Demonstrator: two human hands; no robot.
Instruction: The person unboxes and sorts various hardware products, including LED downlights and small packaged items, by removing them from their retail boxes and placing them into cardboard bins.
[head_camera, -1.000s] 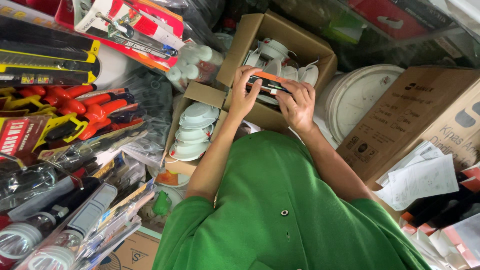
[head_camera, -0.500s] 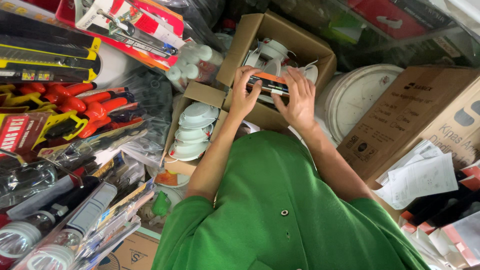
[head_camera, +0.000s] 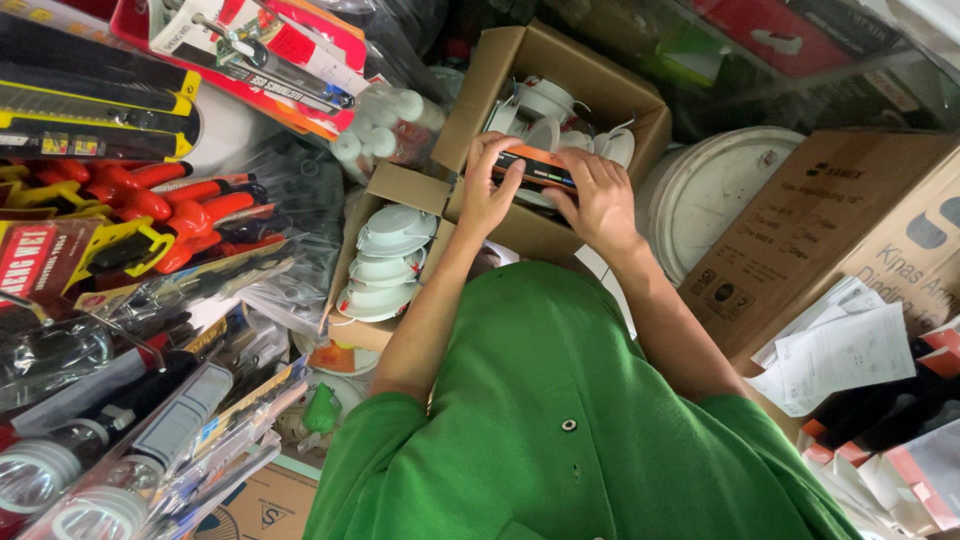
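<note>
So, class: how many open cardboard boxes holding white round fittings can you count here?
2. The upper box sits under the left hand and right hand; the lower box lies beside the left forearm. Others may be hidden.

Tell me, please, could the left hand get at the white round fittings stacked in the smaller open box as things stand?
Probably yes: the smaller open box lies uncovered beside the left forearm, its white round fittings exposed. But the left hand shares the orange-and-black device with the right hand.
</note>
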